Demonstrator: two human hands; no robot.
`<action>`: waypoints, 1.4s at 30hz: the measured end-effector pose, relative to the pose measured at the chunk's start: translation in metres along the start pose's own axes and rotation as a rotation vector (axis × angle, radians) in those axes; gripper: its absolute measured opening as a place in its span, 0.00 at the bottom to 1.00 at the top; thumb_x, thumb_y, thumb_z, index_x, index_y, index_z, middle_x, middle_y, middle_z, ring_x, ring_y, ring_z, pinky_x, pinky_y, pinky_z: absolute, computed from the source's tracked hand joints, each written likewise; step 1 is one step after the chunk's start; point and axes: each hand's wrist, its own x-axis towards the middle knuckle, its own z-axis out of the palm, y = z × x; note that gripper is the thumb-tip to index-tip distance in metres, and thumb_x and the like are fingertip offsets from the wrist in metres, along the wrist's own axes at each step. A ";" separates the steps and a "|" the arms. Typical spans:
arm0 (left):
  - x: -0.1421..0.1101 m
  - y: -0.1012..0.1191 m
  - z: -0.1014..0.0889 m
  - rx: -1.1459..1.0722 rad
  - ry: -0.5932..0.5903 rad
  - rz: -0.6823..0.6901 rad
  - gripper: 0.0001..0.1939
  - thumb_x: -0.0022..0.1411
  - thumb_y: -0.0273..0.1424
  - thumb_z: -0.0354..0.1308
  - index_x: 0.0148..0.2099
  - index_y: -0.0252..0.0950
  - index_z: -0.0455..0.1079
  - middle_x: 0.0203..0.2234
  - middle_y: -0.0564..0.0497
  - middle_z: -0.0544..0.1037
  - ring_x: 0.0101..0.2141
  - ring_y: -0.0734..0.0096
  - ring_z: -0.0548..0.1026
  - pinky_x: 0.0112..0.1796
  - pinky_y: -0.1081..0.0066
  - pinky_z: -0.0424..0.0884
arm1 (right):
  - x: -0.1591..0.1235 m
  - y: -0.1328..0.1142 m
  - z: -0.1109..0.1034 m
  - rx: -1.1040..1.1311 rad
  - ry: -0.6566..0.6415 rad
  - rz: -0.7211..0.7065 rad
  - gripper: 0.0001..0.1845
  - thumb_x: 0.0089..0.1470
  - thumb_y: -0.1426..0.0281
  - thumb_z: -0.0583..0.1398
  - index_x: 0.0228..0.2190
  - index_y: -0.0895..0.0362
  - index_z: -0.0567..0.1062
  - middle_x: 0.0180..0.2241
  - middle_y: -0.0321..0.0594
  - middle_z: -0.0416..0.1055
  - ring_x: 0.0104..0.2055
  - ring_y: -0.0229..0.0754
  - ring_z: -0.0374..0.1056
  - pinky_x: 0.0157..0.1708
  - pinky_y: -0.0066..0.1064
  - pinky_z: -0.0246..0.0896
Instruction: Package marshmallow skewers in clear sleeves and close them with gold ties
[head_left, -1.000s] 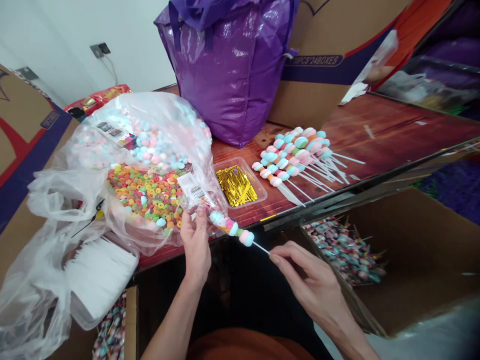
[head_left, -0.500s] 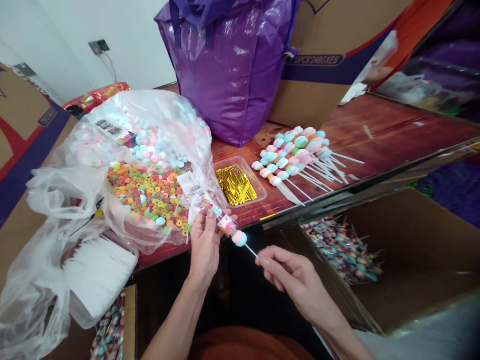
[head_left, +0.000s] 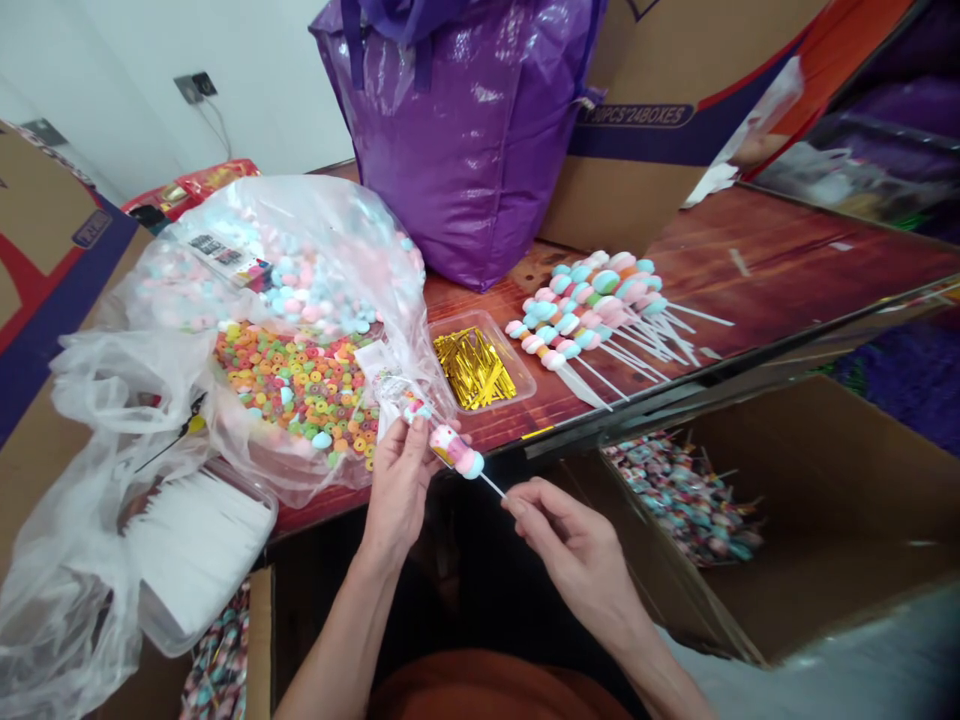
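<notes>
In front of the table edge, my left hand (head_left: 396,492) pinches a clear, printed candy wrapper (head_left: 448,443) between thumb and fingers. A marshmallow skewer (head_left: 470,464) sits mostly inside it, with a pink and blue end sticking out. My right hand (head_left: 577,545) grips the skewer's thin white stick near its free end, fingertips closed. Beyond my hands, gold twist ties (head_left: 474,368) lie in a clear plastic tray. To the right is a pile of unwrapped marshmallow skewers (head_left: 592,305), their sticks pointing right. Left of my left hand, an open plastic bag holds colourful ring gummies (head_left: 296,390).
A bag of pastel marshmallows (head_left: 322,265) and a purple tote (head_left: 465,150) stand behind. White sticks (head_left: 199,550) fill a tub at left. Below the table edge at right, an open cardboard box (head_left: 840,500) contains wrapped skewers. Another box of wrapped candy is at lower left.
My right hand has moved slightly up and left, pushing the skewer further into the wrapper. Less of the marshmallow end sticks out now. My left hand has shifted a little left.
</notes>
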 end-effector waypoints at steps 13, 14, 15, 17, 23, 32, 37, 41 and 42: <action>0.000 0.001 -0.005 -0.104 0.013 -0.044 0.16 0.56 0.41 0.69 0.40 0.34 0.75 0.32 0.47 0.83 0.37 0.62 0.83 0.46 0.62 0.76 | 0.008 -0.006 0.020 0.166 -0.077 0.000 0.12 0.63 0.66 0.58 0.28 0.57 0.74 0.23 0.34 0.64 0.24 0.34 0.60 0.24 0.26 0.55; 0.000 0.001 -0.005 -0.121 0.015 -0.041 0.16 0.57 0.41 0.69 0.40 0.33 0.75 0.33 0.46 0.83 0.37 0.61 0.83 0.45 0.62 0.76 | 0.007 -0.006 0.019 0.261 -0.102 0.105 0.13 0.62 0.63 0.60 0.28 0.57 0.75 0.22 0.32 0.63 0.21 0.32 0.57 0.20 0.25 0.52; 0.000 0.000 -0.005 -0.131 0.014 -0.036 0.17 0.58 0.42 0.68 0.40 0.34 0.76 0.33 0.46 0.84 0.37 0.61 0.83 0.45 0.63 0.76 | 0.007 -0.006 0.018 0.366 -0.123 0.203 0.14 0.60 0.60 0.61 0.29 0.57 0.75 0.20 0.31 0.62 0.19 0.30 0.54 0.18 0.24 0.47; 0.000 -0.003 -0.005 -0.131 0.011 -0.025 0.17 0.60 0.43 0.67 0.41 0.34 0.76 0.34 0.45 0.84 0.38 0.62 0.83 0.45 0.64 0.76 | 0.007 -0.005 0.019 0.576 -0.156 0.353 0.16 0.56 0.57 0.65 0.29 0.58 0.76 0.18 0.29 0.61 0.16 0.27 0.48 0.15 0.23 0.41; -0.004 -0.008 0.001 -0.040 -0.001 -0.012 0.17 0.59 0.43 0.67 0.40 0.33 0.75 0.34 0.46 0.84 0.41 0.60 0.83 0.48 0.62 0.75 | 0.014 -0.007 0.034 0.854 -0.156 0.489 0.17 0.47 0.59 0.72 0.27 0.61 0.78 0.16 0.28 0.60 0.14 0.25 0.44 0.12 0.20 0.43; -0.001 -0.001 -0.004 -0.059 0.006 -0.043 0.18 0.59 0.44 0.67 0.40 0.34 0.73 0.35 0.46 0.83 0.41 0.60 0.82 0.47 0.61 0.75 | 0.009 -0.009 0.036 0.516 -0.056 0.290 0.17 0.56 0.56 0.65 0.30 0.59 0.76 0.20 0.30 0.63 0.15 0.28 0.54 0.14 0.23 0.48; -0.001 0.001 -0.001 0.037 -0.009 -0.015 0.16 0.56 0.39 0.70 0.39 0.34 0.73 0.32 0.50 0.82 0.37 0.64 0.82 0.44 0.65 0.75 | 0.007 -0.006 0.030 0.139 -0.014 0.056 0.13 0.63 0.63 0.58 0.29 0.56 0.73 0.23 0.33 0.65 0.21 0.33 0.60 0.20 0.26 0.56; -0.005 -0.002 0.002 0.163 -0.069 -0.047 0.14 0.57 0.38 0.69 0.38 0.33 0.75 0.31 0.49 0.81 0.36 0.66 0.80 0.42 0.67 0.74 | 0.016 -0.005 0.035 -0.124 0.076 -0.323 0.11 0.63 0.72 0.55 0.29 0.55 0.73 0.27 0.37 0.69 0.28 0.38 0.66 0.31 0.29 0.64; -0.006 -0.003 0.002 0.184 -0.101 -0.067 0.14 0.57 0.38 0.69 0.37 0.33 0.75 0.32 0.48 0.81 0.36 0.66 0.80 0.41 0.68 0.74 | 0.018 -0.005 0.037 -0.147 0.094 -0.377 0.10 0.64 0.73 0.54 0.31 0.55 0.73 0.28 0.39 0.70 0.30 0.39 0.68 0.33 0.30 0.65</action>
